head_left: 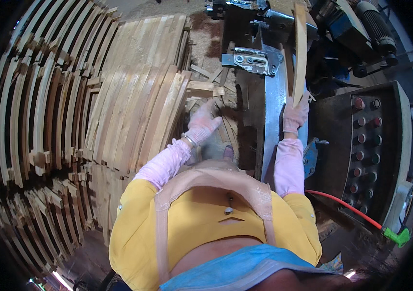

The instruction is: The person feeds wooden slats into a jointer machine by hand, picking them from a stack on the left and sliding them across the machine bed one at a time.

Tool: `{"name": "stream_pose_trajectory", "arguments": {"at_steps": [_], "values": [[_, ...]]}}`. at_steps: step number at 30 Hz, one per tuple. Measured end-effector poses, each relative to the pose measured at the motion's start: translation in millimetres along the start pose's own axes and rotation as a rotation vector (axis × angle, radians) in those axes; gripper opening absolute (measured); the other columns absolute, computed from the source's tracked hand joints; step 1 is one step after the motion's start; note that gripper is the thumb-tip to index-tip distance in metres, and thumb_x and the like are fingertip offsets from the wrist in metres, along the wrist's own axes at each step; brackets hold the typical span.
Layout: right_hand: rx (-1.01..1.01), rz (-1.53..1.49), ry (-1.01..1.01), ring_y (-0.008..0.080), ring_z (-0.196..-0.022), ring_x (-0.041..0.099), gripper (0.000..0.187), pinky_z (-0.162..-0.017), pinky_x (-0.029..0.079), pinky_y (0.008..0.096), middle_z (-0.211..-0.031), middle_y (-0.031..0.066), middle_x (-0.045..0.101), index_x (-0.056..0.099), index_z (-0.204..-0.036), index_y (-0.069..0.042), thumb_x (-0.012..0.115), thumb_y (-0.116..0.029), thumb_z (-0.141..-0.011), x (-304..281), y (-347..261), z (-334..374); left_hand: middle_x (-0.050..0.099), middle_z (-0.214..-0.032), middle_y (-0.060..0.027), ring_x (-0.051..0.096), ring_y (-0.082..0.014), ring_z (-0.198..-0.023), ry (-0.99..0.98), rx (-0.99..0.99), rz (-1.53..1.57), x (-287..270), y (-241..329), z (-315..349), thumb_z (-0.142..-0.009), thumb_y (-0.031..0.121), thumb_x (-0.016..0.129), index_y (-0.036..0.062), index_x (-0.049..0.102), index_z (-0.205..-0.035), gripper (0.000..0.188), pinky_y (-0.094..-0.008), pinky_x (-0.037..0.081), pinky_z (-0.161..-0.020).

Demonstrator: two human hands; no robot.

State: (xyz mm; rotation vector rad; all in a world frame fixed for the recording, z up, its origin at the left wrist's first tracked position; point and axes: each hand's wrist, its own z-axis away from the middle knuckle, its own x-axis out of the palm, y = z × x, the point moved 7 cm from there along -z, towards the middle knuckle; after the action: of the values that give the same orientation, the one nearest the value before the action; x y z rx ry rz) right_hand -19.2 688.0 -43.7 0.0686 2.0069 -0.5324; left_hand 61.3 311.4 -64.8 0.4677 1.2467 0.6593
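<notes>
gripped at its near end by the gloved right hand [296,115] is a long wooden strip [300,53]; the hand is closed on it, though just how the fingers wrap underneath is hidden. the strip points away from the body over the machine's metal bed [275,92], its far end up by the top of the view. whether it lies flat on the bed or is held a little above, i cannot tell.

left of the bed is a metal bracket [252,60] with bolts and slots. the gloved left hand [203,120] is well apart from the strip, wide, fingers and thumb spread, over the floor beside a stack [138,111] of planks. a shiny band [190,140] circles that wrist. wood scraps [228,128] lie on the floor between stack and machine.

further left, many more slats [41,106] stand in piled rows. right of the bed is a dark control panel [371,145] with two columns of round buttons, a blue fitting [310,157] near its left edge, and a red hose [347,203] running below to a green nozzle [397,237]. a ribbed motor [375,29] sits at upper right. both forearms wear pale pink sleeves [289,165], below a yellow top [134,218].
</notes>
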Motion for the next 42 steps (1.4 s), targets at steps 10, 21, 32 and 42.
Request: {"name": "stream_pose_trajectory", "arguments": {"at_steps": [10,21,32,42], "values": [[-0.079,0.025,-0.397,0.047,-0.105,0.066,0.053,-0.09,0.052,0.0547,-0.117,0.0263,0.069,0.059,-0.137,0.001,0.072,-0.02,-0.091,-104.2,33.7,162.7,0.042,-0.156,-0.0219,0.034,-0.0412,-0.149,0.168,-0.237,-0.687,-74.6,-116.4,55.4,-0.073,0.034,0.087,0.0059,0.045,-0.147,0.089,-0.0543,0.024,-0.124],[-0.135,-0.009,-0.018,0.0413,-0.093,0.066,0.045,-0.081,0.05,0.0536,-0.098,0.0187,0.07,0.067,-0.127,-0.004,0.074,-0.024,-0.087,-62.8,37.9,108.7,0.061,-0.13,-0.0231,0.057,-0.0403,-0.128,0.247,-0.121,-0.453,-94.8,-125.9,54.4,-0.069,0.014,0.081,0.0026,0.051,-0.139,0.077,-0.0467,0.045,-0.11],[-0.167,-0.303,-0.362,0.0355,-0.11,0.07,0.046,-0.097,0.054,0.0439,-0.12,0.0193,0.074,0.067,-0.138,-0.006,0.067,-0.029,-0.098,33.2,-56.6,23.9,0.07,-0.097,-0.0127,0.067,-0.025,-0.083,0.299,-0.054,0.774,-134.9,-14.3,-60.3,-0.08,0.017,0.076,-0.0013,0.056,-0.128,0.055,-0.0383,0.058,-0.075],[0.171,-0.53,-0.646,0.0361,-0.148,0.044,0.093,-0.122,0.035,0.0387,-0.161,0.0237,0.044,0.031,-0.163,-0.003,0.08,-0.018,-0.087,-86.3,-39.3,193.1,0.063,-0.14,-0.0181,0.064,-0.024,-0.119,-0.163,0.366,0.826,-11.6,116.1,-40.7,-0.088,0.027,0.075,-0.0008,0.04,-0.157,0.082,-0.0364,0.052,-0.104]]}}
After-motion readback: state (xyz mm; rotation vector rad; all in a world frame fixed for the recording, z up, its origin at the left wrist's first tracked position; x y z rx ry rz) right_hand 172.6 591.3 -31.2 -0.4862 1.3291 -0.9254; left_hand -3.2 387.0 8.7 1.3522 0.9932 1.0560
